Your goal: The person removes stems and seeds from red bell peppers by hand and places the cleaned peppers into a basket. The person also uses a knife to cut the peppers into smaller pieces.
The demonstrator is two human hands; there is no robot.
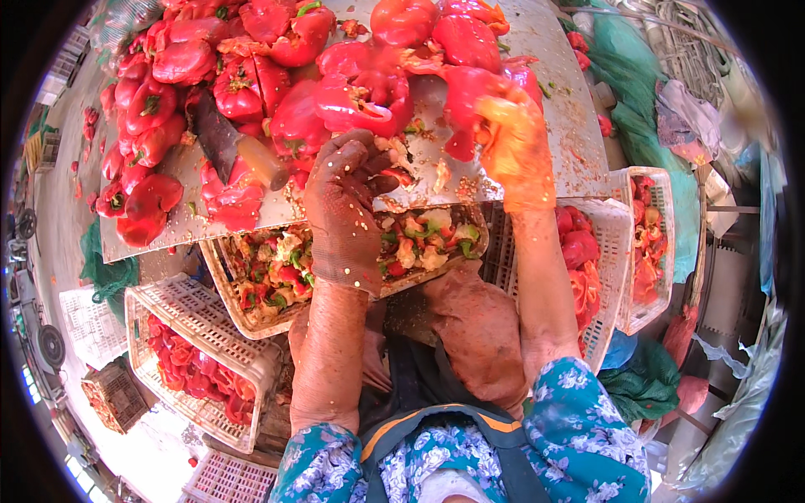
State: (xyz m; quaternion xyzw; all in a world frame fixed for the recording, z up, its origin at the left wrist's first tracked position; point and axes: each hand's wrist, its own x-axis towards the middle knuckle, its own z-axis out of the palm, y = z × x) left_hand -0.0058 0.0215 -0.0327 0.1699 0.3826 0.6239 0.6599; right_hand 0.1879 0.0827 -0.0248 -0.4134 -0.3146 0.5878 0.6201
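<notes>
My right hand, in an orange glove, grips a red bell pepper piece above the right part of the metal tabletop. My left hand wears a dark brown, seed-spotted glove. Its fingers curl over the near edge beside pale pepper core scraps; whether they pinch anything is hidden. A large opened red pepper lies just beyond the left fingers. Left of that hand, a knife with a wooden handle rests among the peppers, its dark blade pointing away and left.
A heap of red peppers covers the table's far left. Under the near edge sits a crate of cores and stems. Crates of pepper pieces stand at left and right. Green netting lies at right.
</notes>
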